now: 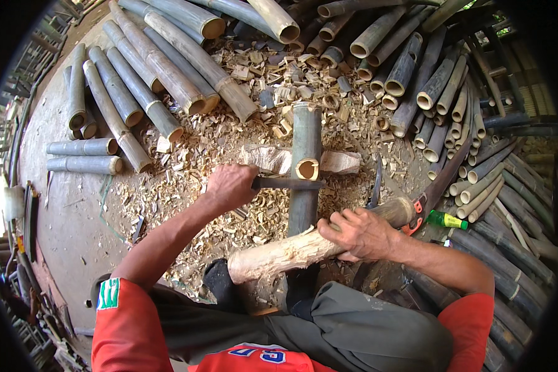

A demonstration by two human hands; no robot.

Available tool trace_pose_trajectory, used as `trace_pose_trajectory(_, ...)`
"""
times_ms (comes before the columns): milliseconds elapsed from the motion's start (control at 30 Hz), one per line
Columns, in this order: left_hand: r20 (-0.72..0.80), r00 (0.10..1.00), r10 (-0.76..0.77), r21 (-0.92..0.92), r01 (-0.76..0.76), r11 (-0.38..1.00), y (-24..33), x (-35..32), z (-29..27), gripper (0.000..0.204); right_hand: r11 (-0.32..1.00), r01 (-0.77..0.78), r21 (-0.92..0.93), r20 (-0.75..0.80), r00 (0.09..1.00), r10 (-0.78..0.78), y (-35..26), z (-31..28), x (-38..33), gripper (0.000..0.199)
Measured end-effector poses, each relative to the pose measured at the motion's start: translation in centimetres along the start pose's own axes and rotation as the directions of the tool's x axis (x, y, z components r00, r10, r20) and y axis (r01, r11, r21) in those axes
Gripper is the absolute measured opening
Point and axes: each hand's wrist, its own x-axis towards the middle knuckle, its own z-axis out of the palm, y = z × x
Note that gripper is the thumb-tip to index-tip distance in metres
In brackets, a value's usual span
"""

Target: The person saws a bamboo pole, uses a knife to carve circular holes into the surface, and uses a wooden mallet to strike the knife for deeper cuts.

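A concrete floor (68, 223) strewn with chips (229, 149), ringed by perhaps fifty cut bamboo poles (155, 68). One pole (305, 155) lies propped centre. Left hand (229, 186) clamps one knife (288, 183) on it; right hand (363, 232) grips one mallet (291, 251).

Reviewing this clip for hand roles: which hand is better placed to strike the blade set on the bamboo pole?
Right. The right hand grips the wooden club beside the bamboo pole, while the left hand holds the blade across its end.
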Motion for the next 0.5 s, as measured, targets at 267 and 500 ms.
trace_pose_trajectory(267,0.212,0.975,-0.065,0.234,0.014,0.972,1.1,0.1,-0.1,0.014,0.993,0.004,-0.115,-0.127,0.992,-0.018,6.3,2.5,-2.0,0.089)
trace_pose_trajectory(500,0.299,0.95,-0.093,0.197,0.034,0.98,1.4,0.7,-0.8,0.021,0.99,-0.095,-0.105,-0.061,0.994,0.089,9.6,2.2,-2.2,0.092)
